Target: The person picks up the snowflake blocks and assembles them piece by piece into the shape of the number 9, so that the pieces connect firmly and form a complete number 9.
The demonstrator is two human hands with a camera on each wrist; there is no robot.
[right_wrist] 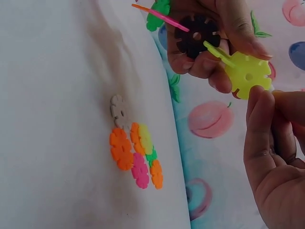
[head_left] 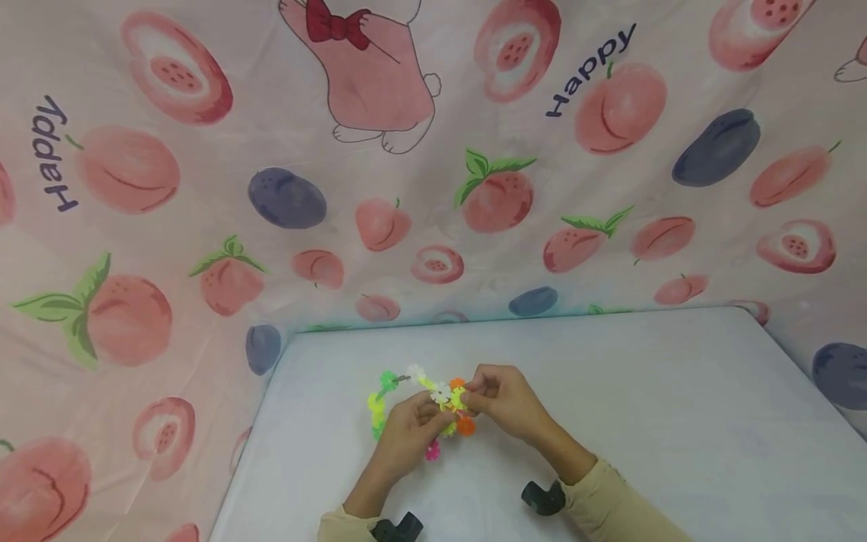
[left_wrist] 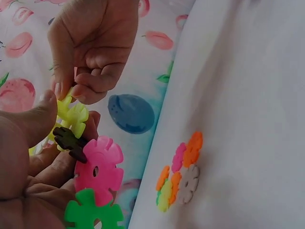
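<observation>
Both hands work on a chain of plastic interlocking flower discs, held up off the table. My left hand (head_left: 406,433) grips the chain near one end, its thumb on a yellow disc (right_wrist: 250,76). My right hand (head_left: 511,399) pinches the edge of yellow disc pieces at that end, fingertips close to the left thumb. Beside them in the chain come a black disc (right_wrist: 196,36), a pink disc (left_wrist: 100,171) and a green disc (left_wrist: 93,214). In the head view the chain loops left past yellow discs (head_left: 375,406). Part of it is hidden behind the left hand.
A small pile of loose discs lies on the white table (head_left: 643,421): orange (right_wrist: 121,149), pink (right_wrist: 140,171), grey-white (left_wrist: 189,185), yellow and green. Behind and left of the table hangs a fruit-print cloth (head_left: 379,263). Black devices (head_left: 542,498) are worn at both wrists.
</observation>
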